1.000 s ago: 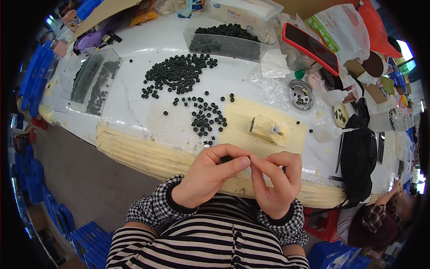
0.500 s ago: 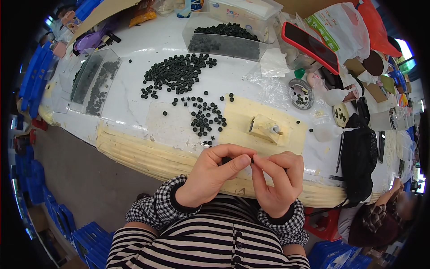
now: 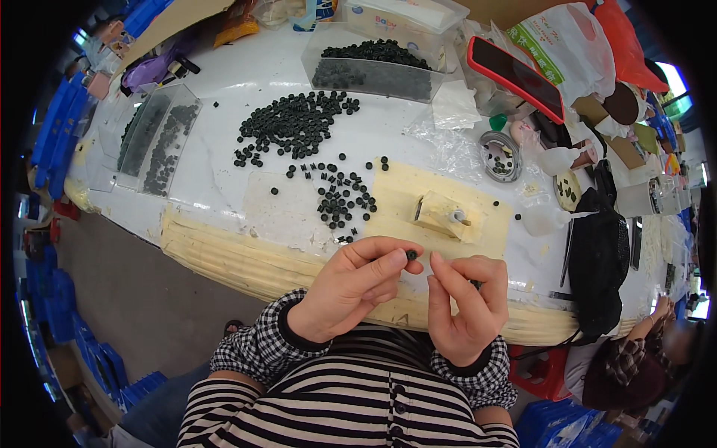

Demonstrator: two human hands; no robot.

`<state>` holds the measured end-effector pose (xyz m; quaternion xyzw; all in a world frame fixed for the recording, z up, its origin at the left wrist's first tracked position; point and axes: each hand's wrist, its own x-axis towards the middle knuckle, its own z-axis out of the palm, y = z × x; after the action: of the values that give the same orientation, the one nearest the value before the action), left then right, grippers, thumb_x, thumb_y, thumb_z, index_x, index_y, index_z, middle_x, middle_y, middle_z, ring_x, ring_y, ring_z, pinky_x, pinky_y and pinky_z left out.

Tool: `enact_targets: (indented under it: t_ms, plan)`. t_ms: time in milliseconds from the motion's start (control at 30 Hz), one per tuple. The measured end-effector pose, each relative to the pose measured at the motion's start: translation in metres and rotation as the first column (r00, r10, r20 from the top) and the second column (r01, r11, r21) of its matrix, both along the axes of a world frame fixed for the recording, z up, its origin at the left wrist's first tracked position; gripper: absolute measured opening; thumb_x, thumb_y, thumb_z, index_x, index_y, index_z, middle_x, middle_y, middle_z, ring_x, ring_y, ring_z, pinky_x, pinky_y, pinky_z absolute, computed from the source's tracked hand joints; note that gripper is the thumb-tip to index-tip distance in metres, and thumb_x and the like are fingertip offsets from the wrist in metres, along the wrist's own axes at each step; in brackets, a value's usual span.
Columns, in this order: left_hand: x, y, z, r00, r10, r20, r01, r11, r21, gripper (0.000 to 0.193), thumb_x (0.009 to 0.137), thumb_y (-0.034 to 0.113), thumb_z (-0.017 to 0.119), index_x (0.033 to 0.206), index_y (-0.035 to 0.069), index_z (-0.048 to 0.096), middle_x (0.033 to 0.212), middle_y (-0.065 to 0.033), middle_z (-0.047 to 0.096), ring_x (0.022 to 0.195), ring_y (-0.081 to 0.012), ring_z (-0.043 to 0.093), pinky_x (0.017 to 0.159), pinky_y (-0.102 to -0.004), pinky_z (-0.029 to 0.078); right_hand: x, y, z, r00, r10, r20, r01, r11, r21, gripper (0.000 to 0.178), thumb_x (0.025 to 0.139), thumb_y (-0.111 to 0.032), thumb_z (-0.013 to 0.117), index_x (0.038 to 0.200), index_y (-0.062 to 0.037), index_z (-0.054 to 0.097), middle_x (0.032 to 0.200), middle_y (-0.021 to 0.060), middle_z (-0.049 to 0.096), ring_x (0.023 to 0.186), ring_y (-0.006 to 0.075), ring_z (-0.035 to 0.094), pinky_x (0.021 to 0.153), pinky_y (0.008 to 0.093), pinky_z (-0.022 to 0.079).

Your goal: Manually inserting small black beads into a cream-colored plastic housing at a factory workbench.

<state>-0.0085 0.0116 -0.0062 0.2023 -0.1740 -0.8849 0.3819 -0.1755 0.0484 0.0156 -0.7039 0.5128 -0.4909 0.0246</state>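
Note:
My left hand (image 3: 358,280) pinches a small black grooved wheel (image 3: 411,255) between thumb and index finger, at the table's near edge. Just to its right, my right hand (image 3: 470,299) has thumb and forefinger drawn close, with whatever is between their tips too small to see. A dark piece (image 3: 476,284) shows among its curled fingers; its kind is not clear. Beyond my hands stands a small tape-wrapped block with a pin (image 3: 454,216) on a yellowish sheet (image 3: 388,187). Loose black wheels (image 3: 340,198) lie left of that sheet, and a larger pile of black wheels (image 3: 287,123) sits farther back.
A clear bin (image 3: 373,81) of black pieces stands at the back, another clear box (image 3: 179,142) at the left. To the right are a red-cased phone (image 3: 515,78), a tape roll (image 3: 500,157), a white bottle (image 3: 549,220) and a black bag (image 3: 597,261). Another person (image 3: 635,366) sits far right.
My hands have come apart from where their fingertips met. The black wheel now shows in my left fingertips, and the dark piece shows more plainly in my right hand.

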Motion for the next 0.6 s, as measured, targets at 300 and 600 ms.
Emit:
enact_targets:
  t_ms: [300, 600]
  plan:
    - [0.0003, 0.0006, 0.0064, 0.960, 0.103, 0.262, -0.040, 0.971, -0.236, 0.020, 0.094, 0.010, 0.061, 0.110, 0.000, 0.067, 0.089, -0.0047, 0.068, 0.061, -0.0010, 0.041, 0.053, -0.0180, 0.034, -0.0007, -0.0023, -0.0030, 0.996, 0.080, -0.032, -0.080, 0.997, -0.008, 0.039, 0.065, 0.004, 0.075, 0.102, -0.0071, 0.074, 0.084, 0.0032, 0.059, 0.068, 0.0191, 0.051, 0.060, 0.0289, 0.042]
    - [-0.0048, 0.0006, 0.0025, 0.785, 0.424, 0.451, -0.057, 0.775, -0.629, 0.019, 0.087, 0.004, 0.068, 0.105, 0.004, 0.072, 0.066, 0.0064, 0.048, 0.060, -0.0022, 0.037, 0.055, -0.0199, 0.031, -0.0006, -0.0018, -0.0046, 0.994, 0.095, 0.058, -0.098, 0.994, 0.055, 0.036, 0.068, 0.004, 0.075, 0.102, -0.0039, 0.073, 0.083, 0.0046, 0.060, 0.067, 0.0178, 0.052, 0.059, 0.0285, 0.041]
